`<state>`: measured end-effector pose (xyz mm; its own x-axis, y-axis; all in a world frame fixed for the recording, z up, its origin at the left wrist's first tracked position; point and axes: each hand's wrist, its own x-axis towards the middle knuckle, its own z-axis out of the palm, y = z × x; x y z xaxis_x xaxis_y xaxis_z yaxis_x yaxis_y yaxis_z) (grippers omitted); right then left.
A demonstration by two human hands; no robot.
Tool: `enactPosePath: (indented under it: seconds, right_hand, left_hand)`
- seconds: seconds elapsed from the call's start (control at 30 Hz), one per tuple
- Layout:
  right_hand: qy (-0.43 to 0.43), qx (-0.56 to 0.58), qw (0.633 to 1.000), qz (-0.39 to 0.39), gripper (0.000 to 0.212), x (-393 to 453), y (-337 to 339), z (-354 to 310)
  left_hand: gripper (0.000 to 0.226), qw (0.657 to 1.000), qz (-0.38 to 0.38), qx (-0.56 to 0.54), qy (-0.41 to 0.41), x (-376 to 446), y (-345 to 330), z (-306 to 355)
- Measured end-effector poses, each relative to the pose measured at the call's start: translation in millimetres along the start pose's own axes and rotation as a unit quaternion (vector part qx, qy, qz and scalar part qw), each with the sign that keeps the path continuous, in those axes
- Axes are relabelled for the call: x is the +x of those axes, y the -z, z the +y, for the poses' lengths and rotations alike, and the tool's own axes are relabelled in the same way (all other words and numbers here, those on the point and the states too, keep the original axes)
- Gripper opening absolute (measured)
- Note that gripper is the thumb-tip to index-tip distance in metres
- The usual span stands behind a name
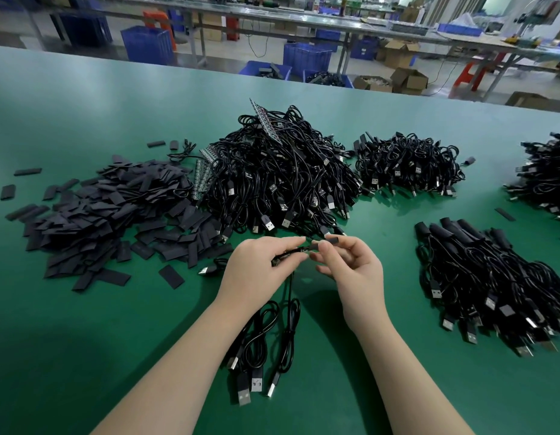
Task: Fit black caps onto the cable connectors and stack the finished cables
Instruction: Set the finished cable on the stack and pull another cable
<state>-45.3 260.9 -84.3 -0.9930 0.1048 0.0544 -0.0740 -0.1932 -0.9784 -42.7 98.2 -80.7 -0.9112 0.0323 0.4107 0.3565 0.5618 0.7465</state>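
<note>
— Two bare forearms rise from the bottom edge of the frame; what do the hands hold?

— At centre, the left hand (256,265) pinches the end of a black cable (289,296) between thumb and fingertips; the right hand (350,265) pinches a black cap (332,239) just beside that end; whether cap and connector touch cannot be told; the cable's loops and several USB plugs (252,386) hang down to the green table (84,356) between the wrists.

— And around them?

— Loose flat caps (99,215) lie heaped at left; a tall tangle of cables (281,171) sits at upper centre, a smaller pile (407,164) to its right; capped cables (488,277) lie stacked at right; blue crates (147,43) and cardboard boxes (407,80) line the floor along the top.
</note>
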Motion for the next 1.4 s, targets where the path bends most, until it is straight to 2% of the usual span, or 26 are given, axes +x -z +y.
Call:
enactPosePath:
  seconds: [0.2,0.5,0.63,0.8,0.9,1.4]
  right_hand:
    - [-0.008,-0.007,1.000,-0.012,0.009,-2.2,-2.5,2.1]
    - [-0.026,0.027,0.999,-0.010,0.007,-2.6,-3.0,2.9]
    - [-0.018,0.045,0.999,-0.003,0.007,-2.6,-2.0,2.6]
    - [-0.015,0.047,0.999,-0.005,0.017,-3.1,-3.7,2.0]
    - [-0.025,0.053,0.998,-0.015,0.008,-2.9,-2.4,2.7]
    - [-0.023,0.058,0.998,0.005,0.008,-4.1,-5.9,3.9]
  left_hand:
    - [0.016,0.999,0.025,0.040,-0.024,-1.5,-0.2,1.6]
    - [0.022,0.996,0.019,0.059,-0.071,-1.0,-0.6,1.0]
    - [0.022,0.997,0.025,0.042,-0.053,-1.4,-3.0,3.0]
    - [0.019,0.998,0.026,0.039,-0.034,-2.0,-2.6,4.8]
    - [0.021,0.998,0.025,0.039,-0.043,-2.6,-2.3,4.4]
    - [0.023,0.998,0.011,0.041,-0.047,-1.9,-1.5,5.7]
